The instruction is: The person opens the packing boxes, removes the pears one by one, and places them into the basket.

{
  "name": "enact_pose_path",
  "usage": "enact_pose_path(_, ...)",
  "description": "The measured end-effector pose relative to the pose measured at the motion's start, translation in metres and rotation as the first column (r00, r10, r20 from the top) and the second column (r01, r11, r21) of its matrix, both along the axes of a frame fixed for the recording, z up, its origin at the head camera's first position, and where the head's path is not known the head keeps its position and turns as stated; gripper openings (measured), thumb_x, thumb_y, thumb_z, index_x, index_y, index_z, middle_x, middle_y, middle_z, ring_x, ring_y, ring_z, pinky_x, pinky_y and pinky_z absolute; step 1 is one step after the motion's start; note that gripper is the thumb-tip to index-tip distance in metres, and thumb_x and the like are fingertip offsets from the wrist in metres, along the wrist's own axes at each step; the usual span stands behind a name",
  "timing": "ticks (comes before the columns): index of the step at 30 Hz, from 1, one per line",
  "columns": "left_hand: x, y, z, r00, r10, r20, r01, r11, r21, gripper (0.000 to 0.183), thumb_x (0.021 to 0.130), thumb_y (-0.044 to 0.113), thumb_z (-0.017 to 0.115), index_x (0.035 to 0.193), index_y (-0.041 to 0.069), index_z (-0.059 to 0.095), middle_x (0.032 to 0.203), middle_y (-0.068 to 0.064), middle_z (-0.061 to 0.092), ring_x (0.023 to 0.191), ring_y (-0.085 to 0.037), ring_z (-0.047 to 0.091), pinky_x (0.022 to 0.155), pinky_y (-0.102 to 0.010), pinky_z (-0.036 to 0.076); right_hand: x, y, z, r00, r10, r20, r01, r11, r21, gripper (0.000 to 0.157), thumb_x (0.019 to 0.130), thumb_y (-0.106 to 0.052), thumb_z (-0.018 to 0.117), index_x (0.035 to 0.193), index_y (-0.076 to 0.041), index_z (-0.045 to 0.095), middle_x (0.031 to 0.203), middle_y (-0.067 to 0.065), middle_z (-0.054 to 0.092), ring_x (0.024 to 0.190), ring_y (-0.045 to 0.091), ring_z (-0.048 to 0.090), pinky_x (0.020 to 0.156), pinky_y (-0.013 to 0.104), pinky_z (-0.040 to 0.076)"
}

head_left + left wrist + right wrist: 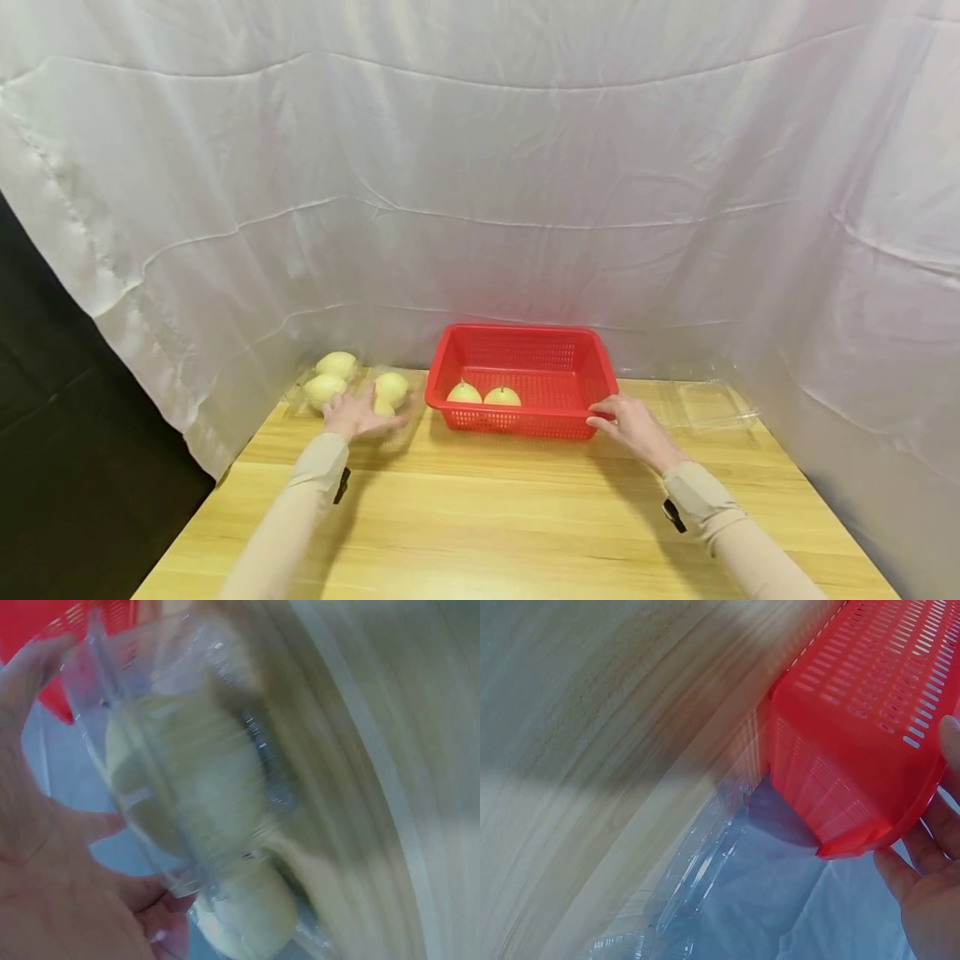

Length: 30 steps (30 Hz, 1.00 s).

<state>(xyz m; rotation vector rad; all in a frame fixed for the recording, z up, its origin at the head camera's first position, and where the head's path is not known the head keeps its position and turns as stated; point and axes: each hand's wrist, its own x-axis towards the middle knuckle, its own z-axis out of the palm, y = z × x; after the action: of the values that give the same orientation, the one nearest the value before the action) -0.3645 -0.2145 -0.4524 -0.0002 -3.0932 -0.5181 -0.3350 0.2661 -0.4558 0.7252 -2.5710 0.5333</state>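
My right hand (633, 425) holds the red plastic basket (525, 423) at its front right corner, fingers over the rim and thumb low on the outside. Two round pale yellow fruits with short stems, one of them this fruit (502, 397), lie inside along the front wall. To the left, my left hand (356, 414) reaches over a clear plastic box (135, 660) containing similar fruits (217, 772). Thumb and fingers are spread across the box, fingertips right at its edge in the left wrist view. Part of the box is hidden behind this hand.
Behind the left hand, more yellow fruits (337, 365) sit in clear plastic. Another clear plastic box (708, 404) stands right of the basket, near the back edge of the wooden table (480, 517). Grey-white cloth (525, 167) hangs behind and at both sides.
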Motion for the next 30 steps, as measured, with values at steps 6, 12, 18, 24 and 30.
enact_pose_path(6,0.021,-0.007,0.010,0.997,-0.025,0.069,0.024,1.000,0.009,0.112,0.070,0.069,0.070,0.154,0.011,0.025,0.149,-0.033,0.030,0.123,-0.047,0.036,0.092,-0.058,0.028,0.001,-0.002,-0.001,0.999,0.020,-0.034,-0.019,1.000,0.020,0.025,0.085,-0.016,0.075,0.104,0.001,0.074,0.092,0.010,0.071,0.086,0.025,0.066,0.077,0.041,0.055)
enact_pose_path(12,0.033,-0.012,0.018,0.992,-0.034,0.124,0.035,0.999,-0.003,0.117,0.070,0.074,0.066,0.153,0.003,0.025,0.148,-0.039,0.025,0.126,-0.053,0.034,0.097,-0.064,0.028,0.000,-0.003,-0.003,0.999,0.021,-0.040,-0.021,1.000,0.006,0.025,0.085,-0.015,0.075,0.104,0.000,0.073,0.094,0.010,0.071,0.087,0.025,0.066,0.077,0.041,0.055)
enact_pose_path(18,0.023,-0.020,0.012,0.996,-0.030,0.084,0.026,0.999,0.047,0.106,0.084,0.072,0.054,0.151,-0.006,0.024,0.143,-0.039,0.038,0.127,-0.060,0.040,0.099,-0.069,0.035,0.002,0.001,-0.002,0.999,0.013,-0.032,-0.013,1.000,0.009,0.025,0.085,-0.016,0.075,0.104,0.001,0.074,0.093,0.010,0.071,0.086,0.024,0.066,0.077,0.041,0.055)
enact_pose_path(24,0.016,-0.031,0.002,0.989,-0.096,0.115,0.067,0.969,0.238,0.103,0.090,0.058,0.058,0.147,-0.017,0.017,0.145,-0.043,0.029,0.133,-0.060,0.030,0.107,-0.066,0.030,0.002,0.001,-0.001,0.999,0.014,-0.033,-0.014,1.000,0.020,0.025,0.085,-0.016,0.075,0.104,0.000,0.074,0.091,0.008,0.070,0.084,0.023,0.065,0.076,0.040,0.055)
enact_pose_path(30,0.018,-0.033,0.005,0.974,-0.119,0.191,0.042,0.930,0.364,0.107,0.088,0.048,0.068,0.149,-0.016,0.007,0.147,-0.044,0.023,0.125,-0.058,0.043,0.102,-0.060,0.041,0.001,0.001,-0.001,0.999,0.017,-0.048,-0.016,1.000,0.018,0.023,0.085,-0.014,0.074,0.103,0.000,0.074,0.091,0.009,0.070,0.084,0.025,0.066,0.076,0.042,0.054)
